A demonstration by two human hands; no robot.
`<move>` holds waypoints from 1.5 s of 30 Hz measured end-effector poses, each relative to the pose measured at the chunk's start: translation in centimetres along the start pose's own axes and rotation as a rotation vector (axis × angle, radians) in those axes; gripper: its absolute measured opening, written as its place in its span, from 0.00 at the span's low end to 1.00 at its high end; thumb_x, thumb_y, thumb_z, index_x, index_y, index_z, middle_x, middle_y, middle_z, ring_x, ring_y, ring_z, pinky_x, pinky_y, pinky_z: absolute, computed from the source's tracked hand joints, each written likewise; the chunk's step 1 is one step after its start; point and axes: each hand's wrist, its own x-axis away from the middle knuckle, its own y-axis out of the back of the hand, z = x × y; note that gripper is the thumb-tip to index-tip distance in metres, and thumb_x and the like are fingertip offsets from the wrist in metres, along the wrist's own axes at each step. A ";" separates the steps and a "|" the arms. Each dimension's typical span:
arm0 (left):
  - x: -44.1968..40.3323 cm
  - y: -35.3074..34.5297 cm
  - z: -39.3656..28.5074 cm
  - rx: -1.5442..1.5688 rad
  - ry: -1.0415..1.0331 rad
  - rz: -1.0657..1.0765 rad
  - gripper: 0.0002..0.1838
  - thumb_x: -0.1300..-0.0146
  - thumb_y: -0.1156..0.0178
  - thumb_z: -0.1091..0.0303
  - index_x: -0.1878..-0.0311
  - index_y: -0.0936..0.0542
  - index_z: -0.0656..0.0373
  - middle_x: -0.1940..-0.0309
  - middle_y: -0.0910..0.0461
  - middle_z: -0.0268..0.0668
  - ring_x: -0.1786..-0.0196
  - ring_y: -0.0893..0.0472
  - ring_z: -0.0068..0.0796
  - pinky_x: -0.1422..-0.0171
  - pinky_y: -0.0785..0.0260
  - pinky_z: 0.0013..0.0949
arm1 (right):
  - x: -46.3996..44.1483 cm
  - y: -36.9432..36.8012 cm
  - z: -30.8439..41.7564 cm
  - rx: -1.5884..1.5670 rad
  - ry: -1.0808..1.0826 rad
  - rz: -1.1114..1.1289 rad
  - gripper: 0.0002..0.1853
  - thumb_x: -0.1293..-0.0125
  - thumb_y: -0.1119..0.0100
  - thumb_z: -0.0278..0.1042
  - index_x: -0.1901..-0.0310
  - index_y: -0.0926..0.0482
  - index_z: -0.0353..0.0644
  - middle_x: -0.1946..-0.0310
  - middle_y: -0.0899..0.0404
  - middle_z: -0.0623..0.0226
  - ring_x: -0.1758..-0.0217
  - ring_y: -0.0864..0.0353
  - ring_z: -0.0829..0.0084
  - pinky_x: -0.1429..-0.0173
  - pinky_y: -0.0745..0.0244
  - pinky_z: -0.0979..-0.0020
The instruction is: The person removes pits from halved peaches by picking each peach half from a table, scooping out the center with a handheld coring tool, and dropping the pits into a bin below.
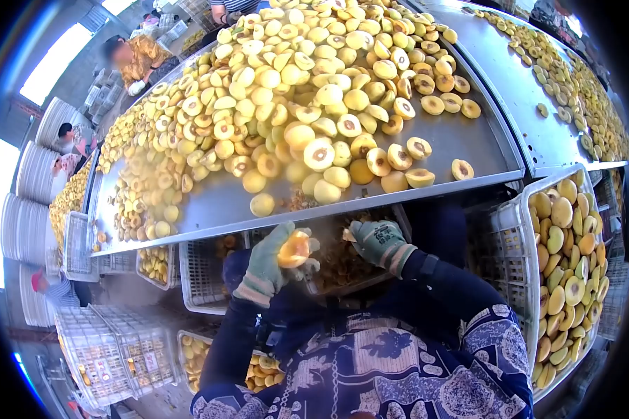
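Note:
Below the front edge of a metal table (220, 209), my left hand (267, 264), in a pale green glove, holds an orange-yellow fruit piece (294, 249) against its fingers. To its right my right hand (379, 244), in a matching glove, has its fingers pressed together around something small and pale that is hard to make out. Both hands are apart, above a crate (356, 284) with brownish pieces in it. Halved yellow fruits (319, 154), several with brown hollows, are heaped on the table in front of the hands.
On the right stands a white crate (531, 279) full of fruit halves. Another crate (203, 279) is left of my hands. Stacked crates (115, 353) are at the lower left. A second metal table (531, 112) holds more fruit. A person in orange (143, 59) and other people are beyond.

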 end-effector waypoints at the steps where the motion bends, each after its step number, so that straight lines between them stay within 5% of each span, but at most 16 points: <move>1: 0.0 0.3 0.4 -0.044 -0.031 -0.016 0.26 0.32 0.45 0.50 0.50 0.25 0.70 0.60 0.18 0.49 0.70 0.16 0.43 0.70 0.21 0.32 | 0.2 0.2 0.4 -0.044 0.031 -0.042 0.11 0.31 0.49 0.43 0.61 0.22 0.46 0.68 0.16 0.57 0.60 0.16 0.54 0.56 0.25 0.55; 4: -1.1 1.2 1.2 -0.153 -0.185 -0.041 0.25 0.32 0.43 0.51 0.49 0.24 0.68 0.58 0.18 0.48 0.60 0.16 0.38 0.61 0.20 0.33 | 0.1 2.1 2.1 -0.119 0.111 -0.067 0.09 0.32 0.49 0.40 0.59 0.24 0.47 0.65 0.16 0.58 0.60 0.16 0.55 0.55 0.24 0.57; 10: -2.0 2.3 2.0 -1.227 -0.933 -0.017 0.23 0.32 0.42 0.55 0.49 0.23 0.69 0.59 0.18 0.45 0.60 0.18 0.33 0.60 0.21 0.31 | 0.6 3.9 4.3 0.070 0.143 0.097 0.08 0.35 0.47 0.37 0.57 0.24 0.46 0.59 0.16 0.60 0.55 0.16 0.58 0.53 0.23 0.58; 13: -1.0 0.4 1.6 -0.130 -0.089 -0.085 0.27 0.31 0.46 0.47 0.48 0.23 0.65 0.62 0.16 0.43 0.73 0.15 0.35 0.79 0.27 0.24 | -0.1 2.4 2.5 0.096 0.083 0.176 0.09 0.35 0.47 0.38 0.58 0.22 0.46 0.59 0.16 0.58 0.55 0.16 0.57 0.53 0.23 0.57; 20: 0.0 1.3 -0.4 -0.155 -0.331 -0.211 0.28 0.33 0.45 0.45 0.49 0.24 0.66 0.62 0.18 0.45 0.73 0.15 0.37 0.83 0.28 0.23 | 0.1 1.6 1.3 -0.068 0.002 -0.015 0.11 0.32 0.49 0.43 0.60 0.22 0.46 0.66 0.16 0.56 0.61 0.16 0.53 0.56 0.24 0.55; 21: -0.5 4.7 -0.7 -0.884 -0.692 -0.183 0.23 0.39 0.37 0.54 0.49 0.24 0.62 0.63 0.18 0.42 0.69 0.16 0.35 0.74 0.26 0.28 | 0.1 1.6 1.4 -0.089 -0.003 -0.056 0.12 0.31 0.49 0.44 0.60 0.22 0.46 0.67 0.17 0.55 0.62 0.17 0.52 0.57 0.25 0.54; 22: -0.9 8.1 -1.0 -1.537 -1.135 -0.459 0.21 0.46 0.30 0.63 0.50 0.23 0.58 0.64 0.19 0.39 0.64 0.17 0.33 0.65 0.24 0.32 | 0.1 0.8 0.7 -0.120 0.000 -0.061 0.13 0.31 0.50 0.46 0.60 0.24 0.46 0.67 0.18 0.54 0.61 0.18 0.50 0.56 0.25 0.53; 23: 0.1 8.8 -2.2 -1.611 -1.196 -0.563 0.24 0.54 0.29 0.72 0.50 0.23 0.57 0.64 0.20 0.37 0.61 0.19 0.33 0.57 0.25 0.34 | 0.5 0.5 0.4 -0.174 -0.020 -0.054 0.13 0.32 0.50 0.47 0.59 0.24 0.45 0.67 0.18 0.53 0.61 0.18 0.49 0.55 0.25 0.52; 26: 1.6 14.1 -4.7 -0.898 -0.539 -0.715 0.19 0.47 0.33 0.63 0.53 0.19 0.60 0.65 0.19 0.40 0.59 0.19 0.33 0.57 0.26 0.31 | 1.2 0.7 0.8 -0.323 -0.113 0.042 0.15 0.33 0.48 0.48 0.57 0.27 0.44 0.64 0.19 0.48 0.59 0.19 0.45 0.53 0.26 0.51; 27: 1.7 15.0 -5.6 -1.051 -0.380 -0.807 0.18 0.43 0.35 0.59 0.54 0.18 0.61 0.64 0.18 0.42 0.57 0.19 0.35 0.54 0.26 0.32 | 1.3 0.6 1.1 -0.360 -0.148 0.071 0.17 0.34 0.47 0.49 0.56 0.27 0.43 0.64 0.19 0.47 0.59 0.20 0.44 0.54 0.27 0.51; 30: -1.9 16.7 -5.3 -1.363 -0.655 -0.857 0.20 0.38 0.41 0.53 0.55 0.17 0.62 0.61 0.16 0.45 0.55 0.18 0.41 0.48 0.28 0.36 | 1.2 0.0 1.9 -0.430 -0.244 0.101 0.18 0.35 0.45 0.50 0.55 0.27 0.43 0.63 0.19 0.47 0.58 0.19 0.45 0.53 0.27 0.52; 31: -2.1 12.7 -6.5 -1.355 -0.447 -0.818 0.23 0.39 0.41 0.51 0.53 0.18 0.62 0.58 0.16 0.47 0.52 0.19 0.44 0.43 0.30 0.39 | 1.2 -0.3 2.2 -0.454 -0.254 0.088 0.18 0.35 0.44 0.50 0.54 0.27 0.44 0.63 0.19 0.47 0.58 0.19 0.45 0.53 0.26 0.53; 32: -4.7 14.2 -5.5 -1.477 -0.611 -0.644 0.27 0.41 0.41 0.45 0.51 0.18 0.60 0.57 0.16 0.47 0.52 0.18 0.44 0.43 0.30 0.39 | 1.3 -0.5 2.3 -0.477 -0.266 0.075 0.19 0.36 0.43 0.50 0.53 0.26 0.44 0.62 0.19 0.47 0.57 0.19 0.46 0.52 0.26 0.53; 37: -10.4 5.5 -6.1 -1.702 -0.152 -0.567 0.34 0.46 0.40 0.37 0.52 0.19 0.62 0.56 0.18 0.52 0.54 0.18 0.46 0.46 0.28 0.40 | 1.7 -0.9 2.9 -0.529 -0.191 0.081 0.20 0.37 0.41 0.51 0.52 0.22 0.45 0.61 0.18 0.50 0.57 0.19 0.48 0.51 0.25 0.56; 40: -11.5 5.9 -6.7 -1.623 -0.129 -0.557 0.32 0.44 0.39 0.42 0.48 0.22 0.62 0.59 0.18 0.50 0.54 0.18 0.44 0.49 0.27 0.38 | 2.1 -1.7 2.7 -0.586 -0.181 0.012 0.18 0.37 0.40 0.49 0.54 0.22 0.45 0.63 0.18 0.53 0.59 0.18 0.52 0.53 0.25 0.59; 45: -9.4 9.3 -5.5 -0.078 -0.366 -0.039 0.21 0.41 0.44 0.74 0.42 0.26 0.62 0.48 0.22 0.47 0.46 0.20 0.41 0.43 0.25 0.40 | 1.2 -0.8 4.6 -1.057 -0.246 0.102 0.15 0.36 0.40 0.46 0.56 0.22 0.43 0.66 0.18 0.56 0.61 0.16 0.60 0.56 0.24 0.63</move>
